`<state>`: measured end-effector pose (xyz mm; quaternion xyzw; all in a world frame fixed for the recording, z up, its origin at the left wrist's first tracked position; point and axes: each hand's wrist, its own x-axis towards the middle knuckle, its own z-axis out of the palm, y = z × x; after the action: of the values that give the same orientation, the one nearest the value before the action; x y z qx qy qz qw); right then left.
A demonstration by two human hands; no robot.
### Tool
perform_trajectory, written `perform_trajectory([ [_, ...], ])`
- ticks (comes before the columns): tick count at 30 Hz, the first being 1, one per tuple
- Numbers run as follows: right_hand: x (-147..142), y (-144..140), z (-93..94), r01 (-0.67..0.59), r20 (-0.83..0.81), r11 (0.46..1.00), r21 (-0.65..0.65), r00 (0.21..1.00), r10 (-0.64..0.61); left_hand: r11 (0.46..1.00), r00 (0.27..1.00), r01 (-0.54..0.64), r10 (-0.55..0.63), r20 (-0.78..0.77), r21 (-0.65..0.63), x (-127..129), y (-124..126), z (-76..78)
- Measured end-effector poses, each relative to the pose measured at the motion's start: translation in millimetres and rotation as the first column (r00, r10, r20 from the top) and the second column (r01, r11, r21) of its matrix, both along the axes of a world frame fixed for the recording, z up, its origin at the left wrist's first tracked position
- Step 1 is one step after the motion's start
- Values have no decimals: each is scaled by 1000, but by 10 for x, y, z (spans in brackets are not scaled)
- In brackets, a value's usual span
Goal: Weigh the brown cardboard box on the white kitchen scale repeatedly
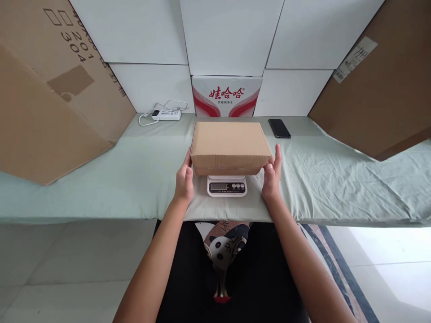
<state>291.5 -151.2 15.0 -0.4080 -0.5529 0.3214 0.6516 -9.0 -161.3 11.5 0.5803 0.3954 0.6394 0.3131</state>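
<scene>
A closed brown cardboard box (pixel 230 146) rests on a small white kitchen scale (pixel 226 186), which stands on the table covered with a pale green cloth (pixel 134 179). My left hand (pixel 184 179) lies against the box's left side, fingers together and pointing up. On the opposite side my right hand (pixel 272 175) touches the box's right front corner in the same way. The box hides the scale's platform; only the scale's front panel with display and buttons shows.
A black phone (pixel 279 128) lies behind the box to the right. A white power strip with cable (pixel 164 114) sits at the back left. A red-and-white carton (pixel 226 96) stands against the wall. Large cardboard sheets lean at the left (pixel 50 94) and right (pixel 384 85).
</scene>
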Motion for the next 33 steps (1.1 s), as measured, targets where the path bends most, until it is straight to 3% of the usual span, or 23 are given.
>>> perform_trajectory([
  [7, 51, 129, -87, 45, -107, 999, -28, 993, -48, 1000, 997, -17, 17, -82, 1, 26, 23, 68],
  [18, 68, 291, -82, 111, -229, 964, -241, 959, -168, 991, 996, -89, 90, 3, -99, 3, 114, -22],
  [22, 49, 297, -57, 96, -239, 961, -260, 958, -161, 984, 994, -110, 110, -5, -143, 7, 123, -19],
  [33, 67, 153, -2, 64, -380, 968, -244, 912, -156, 996, 998, -55, 53, -35, -70, 28, 92, 62],
])
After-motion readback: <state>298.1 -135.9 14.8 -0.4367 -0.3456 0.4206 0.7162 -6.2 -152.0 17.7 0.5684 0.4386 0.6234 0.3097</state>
